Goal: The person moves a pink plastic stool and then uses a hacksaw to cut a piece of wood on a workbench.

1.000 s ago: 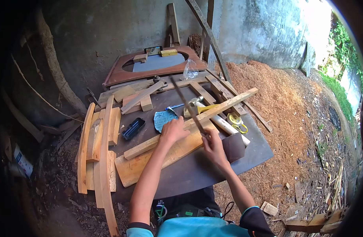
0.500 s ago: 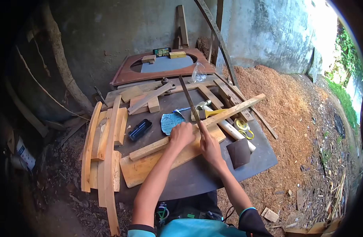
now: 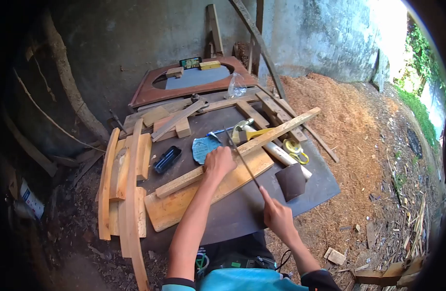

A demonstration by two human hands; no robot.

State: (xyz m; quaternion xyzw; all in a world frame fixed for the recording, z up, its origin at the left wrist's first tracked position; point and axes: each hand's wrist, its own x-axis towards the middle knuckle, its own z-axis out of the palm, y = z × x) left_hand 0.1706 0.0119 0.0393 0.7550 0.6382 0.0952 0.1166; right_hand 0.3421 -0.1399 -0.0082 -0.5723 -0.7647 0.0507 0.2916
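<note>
Holding: our right hand (image 3: 280,217) had its grip closed on the thin tool (image 3: 245,163).
Left hand (image 3: 220,162): was clasped over the wooden strip (image 3: 281,131).
Strip: lay over the board (image 3: 235,179), on our worktop's (image 3: 232,220) near side.

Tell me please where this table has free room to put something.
Free: the dark grey flat table between the wide pale wooden board, right hand and near edge. Smaller patch: between the open black plastic tray and torn blue paper. Crowded: far right, beyond the curved dark brown sheet.

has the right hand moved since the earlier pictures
Yes. Judged against the flat board, the right hand has drawn back, away from the board toward the table's near edge.
</note>
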